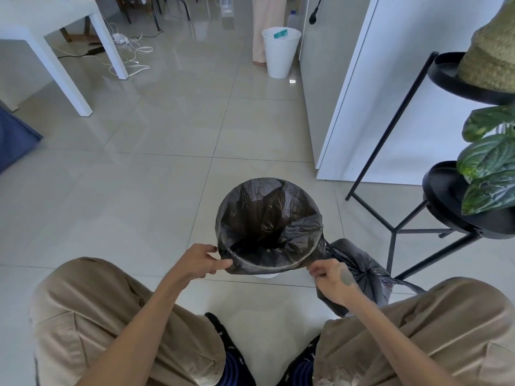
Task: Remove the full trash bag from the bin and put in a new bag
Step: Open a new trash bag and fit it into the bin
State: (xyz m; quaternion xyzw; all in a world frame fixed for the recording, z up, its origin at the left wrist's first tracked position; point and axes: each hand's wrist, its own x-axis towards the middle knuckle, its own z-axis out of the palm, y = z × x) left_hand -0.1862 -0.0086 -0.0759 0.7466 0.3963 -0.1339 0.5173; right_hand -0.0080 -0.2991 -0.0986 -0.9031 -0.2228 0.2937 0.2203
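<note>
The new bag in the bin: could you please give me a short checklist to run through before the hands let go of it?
1. Full trash bag out of the bin and tied: ok, on the floor to the right.
2. New bag opened inside the bin: ok.
3. Far edge folded over the rim: ok.
4. Near edge folded over: ok; left hand and right hand pinch it.
5. Liner reaches the bottom: cannot tell; folds hide it.
6. Bin upright: ok, though only a white sliver shows.
</note>
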